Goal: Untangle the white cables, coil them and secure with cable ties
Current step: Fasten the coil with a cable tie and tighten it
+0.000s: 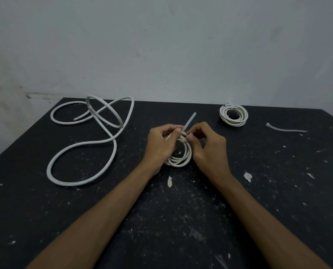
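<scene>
Centre frame: left hand (161, 141) and right hand (206, 141) together, pinching translucent plastic cable tie (189, 121) round small coiled white cable (181, 154); coil light, springy, grip at tie

White cables (95, 133) & coils, black table (45, 210) w/ white flecks, grey wall (161, 45)

We seem to be in a bare workroom, perhaps a workshop: a black table (181, 220), scuffed and flecked with white chips, stands against a plain grey wall (161, 45) stained and marked just above the table's far edge.
</scene>
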